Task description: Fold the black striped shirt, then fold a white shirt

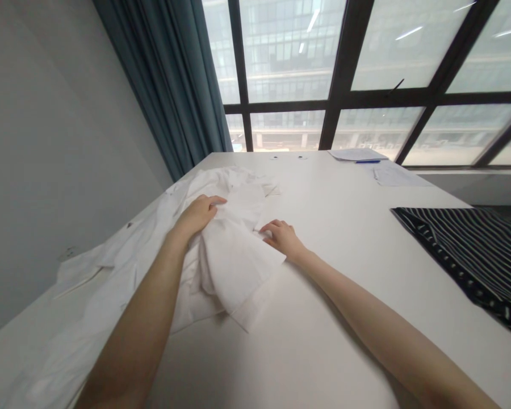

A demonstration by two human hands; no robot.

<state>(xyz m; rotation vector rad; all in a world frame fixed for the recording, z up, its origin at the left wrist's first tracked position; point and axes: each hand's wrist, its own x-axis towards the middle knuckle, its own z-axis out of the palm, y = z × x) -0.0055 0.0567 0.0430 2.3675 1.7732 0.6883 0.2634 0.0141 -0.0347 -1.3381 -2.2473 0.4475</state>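
A crumpled white cloth (242,264) lies in loose folds on the white table, one flap spread toward me with its corner pointing right. My left hand (199,213) is on top of the folds, thumb and fingers closed on the fabric. At the cloth's right edge is my right hand (280,237), low over the table, with the edge between its thumb and forefinger. The flap partly hides the right thumb and fingertips. More white fabric (119,258) trails along the table's left side, with a thin pale strip lying on it.
A black-and-white striped cloth (472,244) lies at the table's right edge. Papers (357,154) and a blue pen (368,162) are at the far right, with another sheet (400,176) nearer. A blue curtain (170,74) and windows stand beyond the white table (332,204).
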